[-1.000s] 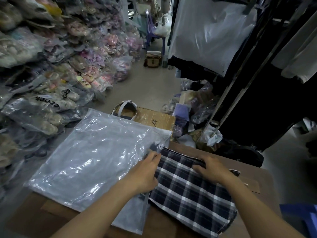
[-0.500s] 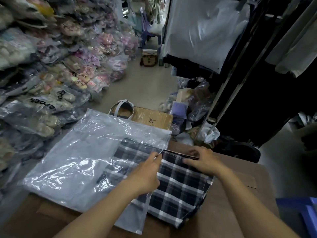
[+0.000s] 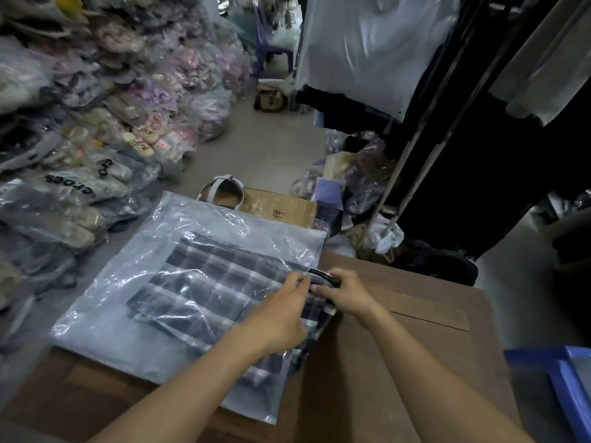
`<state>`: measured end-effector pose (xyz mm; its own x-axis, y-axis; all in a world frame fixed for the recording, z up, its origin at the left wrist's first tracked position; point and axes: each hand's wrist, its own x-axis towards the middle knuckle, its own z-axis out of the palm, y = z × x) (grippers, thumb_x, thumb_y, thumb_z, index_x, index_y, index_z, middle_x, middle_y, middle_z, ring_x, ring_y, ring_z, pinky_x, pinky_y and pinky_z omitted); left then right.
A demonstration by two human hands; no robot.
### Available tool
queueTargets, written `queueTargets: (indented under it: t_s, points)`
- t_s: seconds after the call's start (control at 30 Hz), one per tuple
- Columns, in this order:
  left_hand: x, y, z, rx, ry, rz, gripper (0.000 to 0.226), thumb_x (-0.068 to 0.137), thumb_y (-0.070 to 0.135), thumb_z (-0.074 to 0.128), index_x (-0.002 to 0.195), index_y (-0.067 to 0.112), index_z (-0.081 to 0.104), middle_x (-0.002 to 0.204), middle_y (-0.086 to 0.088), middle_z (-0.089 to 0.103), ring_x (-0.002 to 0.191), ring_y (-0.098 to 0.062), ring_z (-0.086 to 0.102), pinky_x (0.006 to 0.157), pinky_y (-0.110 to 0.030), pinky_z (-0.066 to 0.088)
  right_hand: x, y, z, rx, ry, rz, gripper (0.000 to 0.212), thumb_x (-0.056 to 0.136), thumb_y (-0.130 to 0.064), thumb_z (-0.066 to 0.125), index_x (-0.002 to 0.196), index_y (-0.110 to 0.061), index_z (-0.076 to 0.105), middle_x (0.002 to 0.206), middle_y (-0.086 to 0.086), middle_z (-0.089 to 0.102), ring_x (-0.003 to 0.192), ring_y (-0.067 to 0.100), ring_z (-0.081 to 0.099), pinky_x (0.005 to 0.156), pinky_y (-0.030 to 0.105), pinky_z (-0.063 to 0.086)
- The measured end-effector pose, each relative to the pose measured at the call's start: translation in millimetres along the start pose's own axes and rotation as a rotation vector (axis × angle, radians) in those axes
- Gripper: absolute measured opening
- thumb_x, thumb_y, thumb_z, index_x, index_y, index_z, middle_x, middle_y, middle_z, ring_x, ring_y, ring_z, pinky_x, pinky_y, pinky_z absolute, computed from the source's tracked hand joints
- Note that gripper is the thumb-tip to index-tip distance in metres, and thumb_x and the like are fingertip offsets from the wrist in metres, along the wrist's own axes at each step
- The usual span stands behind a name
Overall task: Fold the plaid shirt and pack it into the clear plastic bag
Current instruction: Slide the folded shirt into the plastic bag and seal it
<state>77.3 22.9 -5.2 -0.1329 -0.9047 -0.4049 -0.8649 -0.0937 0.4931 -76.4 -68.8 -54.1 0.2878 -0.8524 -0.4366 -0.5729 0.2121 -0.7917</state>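
The folded dark plaid shirt (image 3: pixel 208 282) lies almost wholly inside the clear plastic bag (image 3: pixel 134 295), which is flat on the brown table (image 3: pixel 399 346). Only the shirt's right edge sticks out of the bag's open mouth on the right. My left hand (image 3: pixel 281 314) rests on top of the bag at its mouth and pinches the upper plastic layer. My right hand (image 3: pixel 348 292) grips the protruding edge of the shirt right beside the left hand. The part of the shirt under my left hand is hidden.
A cardboard box (image 3: pixel 278 207) with a sandal (image 3: pixel 224 193) on it stands just beyond the table. Piles of bagged shoes (image 3: pixel 96 129) fill the left side. A clothes rack with dark garments (image 3: pixel 479 155) rises on the right. A blue stool (image 3: pixel 569 385) is at the lower right.
The shirt has slid left, from lying mostly outside the bag to being nearly all inside it. My right hand moved left with it and now sits against my left hand at the bag's mouth.
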Motion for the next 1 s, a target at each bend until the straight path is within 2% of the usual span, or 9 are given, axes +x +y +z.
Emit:
queueTargets:
  t_s: [0.17, 0.27, 0.33, 0.43, 0.53, 0.63, 0.73, 0.83, 1.0]
  points:
    - [-5, -1, -1, -0.007, 0.031, 0.048, 0.084, 0.075, 0.012, 0.052, 0.15, 0.021, 0.016, 0.149, 0.012, 0.013, 0.116, -0.035, 0.053, 0.088, -0.049, 0.051, 11, -30, 40, 0.492, 0.056, 0.108, 0.01, 0.084, 0.009, 0.069, 0.086, -0.001, 0.068, 0.073, 0.011, 0.068, 0.067, 0.022, 0.065, 0.058, 0.027, 0.053]
    - [-7, 2, -2, -0.005, 0.027, 0.033, 0.085, 0.08, 0.013, 0.053, 0.154, 0.02, 0.012, 0.153, 0.013, 0.008, 0.118, -0.033, 0.051, 0.081, -0.041, 0.047, 4, -37, 48, 0.81, -0.047, 0.17, 0.013, 0.088, 0.006, 0.066, 0.08, -0.004, 0.066, 0.055, 0.004, 0.067, 0.05, 0.013, 0.064, 0.048, 0.022, 0.053]
    - [-9, 2, -3, -0.008, 0.036, 0.042, 0.087, 0.082, 0.014, 0.053, 0.156, 0.021, 0.008, 0.154, 0.012, 0.009, 0.116, -0.033, 0.053, 0.081, -0.04, 0.047, 2, -36, 44, 0.891, -0.097, 0.19, 0.012, 0.094, -0.001, 0.06, 0.085, -0.005, 0.067, 0.06, 0.005, 0.07, 0.052, 0.012, 0.067, 0.05, 0.022, 0.054]
    - [-9, 3, -6, 0.006, 0.06, 0.056, 0.082, 0.081, 0.016, 0.055, 0.153, 0.017, 0.016, 0.149, 0.007, 0.017, 0.108, -0.034, 0.057, 0.086, -0.044, 0.05, 9, -27, 22, 0.778, 0.118, 0.202, 0.014, 0.099, -0.01, 0.055, 0.093, -0.008, 0.068, 0.082, 0.008, 0.074, 0.056, 0.011, 0.07, 0.05, 0.022, 0.056]
    - [-7, 10, -4, -0.006, 0.03, 0.092, 0.073, 0.082, 0.016, 0.057, 0.148, 0.013, 0.025, 0.143, 0.005, 0.022, 0.109, -0.031, 0.055, 0.086, -0.045, 0.051, 18, -21, -3, 0.587, 0.378, 0.16, 0.017, 0.098, -0.026, 0.058, 0.086, -0.015, 0.063, 0.081, 0.005, 0.067, 0.058, 0.009, 0.065, 0.047, 0.02, 0.05]
    - [-3, 20, -1, -0.078, -0.013, 0.159, 0.069, 0.081, 0.024, 0.06, 0.143, 0.018, 0.03, 0.139, 0.005, 0.028, 0.117, -0.027, 0.052, 0.093, -0.044, 0.049, 23, -21, -14, 0.561, 0.314, 0.188, 0.022, 0.096, -0.036, 0.06, 0.088, -0.017, 0.066, 0.091, 0.003, 0.07, 0.082, 0.017, 0.065, 0.062, 0.028, 0.05]
    - [15, 26, -8, -0.112, 0.017, 0.16, 0.046, 0.09, 0.032, 0.057, 0.131, 0.02, 0.04, 0.133, -0.003, 0.045, 0.115, -0.026, 0.054, 0.094, -0.041, 0.047, 27, -21, -17, 0.659, 0.283, 0.201, 0.018, 0.098, -0.027, 0.058, 0.089, -0.015, 0.066, 0.074, 0.005, 0.064, 0.063, 0.014, 0.057, 0.059, 0.026, 0.046]
    - [48, 27, -28, -0.137, 0.188, 0.159, 0.014, 0.096, 0.025, 0.049, 0.108, 0.019, 0.055, 0.111, -0.008, 0.064, 0.1, -0.029, 0.061, 0.086, -0.043, 0.051, 30, -23, -20, 0.667, 0.319, 0.19, 0.019, 0.097, -0.026, 0.06, 0.082, -0.016, 0.066, 0.063, 0.001, 0.057, 0.054, 0.011, 0.051, 0.054, 0.024, 0.042]
    - [118, 22, -56, 0.041, 0.337, 0.105, 0.028, 0.099, 0.013, 0.042, 0.121, 0.018, 0.058, 0.125, -0.006, 0.058, 0.116, -0.029, 0.049, 0.095, -0.045, 0.045, 37, -28, -21, 0.584, 0.352, 0.142, 0.022, 0.094, -0.027, 0.066, 0.08, -0.01, 0.067, 0.055, 0.0, 0.052, 0.046, 0.009, 0.046, 0.044, 0.019, 0.037]
